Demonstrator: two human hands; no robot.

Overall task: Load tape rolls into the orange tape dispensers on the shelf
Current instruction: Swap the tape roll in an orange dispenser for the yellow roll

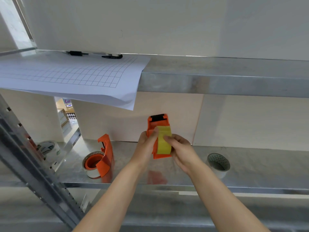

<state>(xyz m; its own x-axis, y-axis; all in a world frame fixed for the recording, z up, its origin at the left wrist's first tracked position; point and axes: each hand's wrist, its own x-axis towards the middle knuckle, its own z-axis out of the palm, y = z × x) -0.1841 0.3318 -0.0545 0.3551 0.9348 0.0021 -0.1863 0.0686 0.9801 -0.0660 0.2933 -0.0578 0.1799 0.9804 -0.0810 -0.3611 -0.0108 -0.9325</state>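
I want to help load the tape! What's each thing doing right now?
Held dispenser: lifted off the shelf, yellow tape in it.
Left hand: gripping that dispenser.
Right hand: fingers on the yellow tape.
Second dispenser: on the shelf, roll inside.
Spare roll: loose on the shelf.
Pens: lying above.

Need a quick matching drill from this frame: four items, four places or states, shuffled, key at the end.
Items:
1. yellow tape roll
2. second orange dispenser
3. loose grey-cored roll
4. gridded paper sheet

Places or states:
A. overhangs the upper shelf's edge
B. lies alone on the lower shelf, right side
C. held in both hands, in a dispenser
D. stands on the lower shelf, left side, with a roll in it

Pairs: 1-C, 2-D, 3-B, 4-A
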